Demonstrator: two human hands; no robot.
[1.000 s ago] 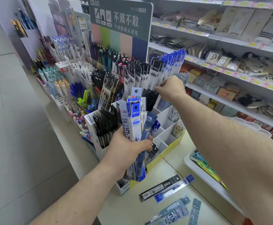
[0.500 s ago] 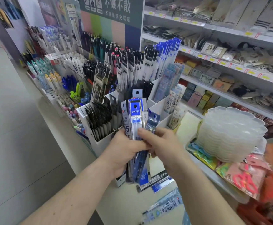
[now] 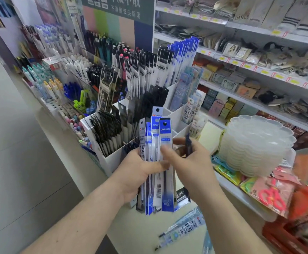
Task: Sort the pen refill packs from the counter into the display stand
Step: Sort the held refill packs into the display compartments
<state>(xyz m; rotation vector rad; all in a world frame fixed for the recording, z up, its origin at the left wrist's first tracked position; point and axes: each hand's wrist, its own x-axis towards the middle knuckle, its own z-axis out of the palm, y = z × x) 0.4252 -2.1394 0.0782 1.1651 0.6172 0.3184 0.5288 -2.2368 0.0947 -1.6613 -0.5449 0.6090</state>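
upright blue-and-white refill packs [image 3: 165, 162]

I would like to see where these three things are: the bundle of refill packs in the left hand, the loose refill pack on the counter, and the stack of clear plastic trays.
bundle of refill packs [image 3: 165, 132], head view, blue header of front pack.
loose refill pack [image 3: 183, 229], head view, its middle.
stack of clear plastic trays [image 3: 255, 142], head view, top tray.

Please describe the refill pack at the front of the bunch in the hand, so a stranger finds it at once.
Before the white display stand, the left hand grips a bunch of refill packs. The frontmost pack has a black-topped blue header and a blue foot.
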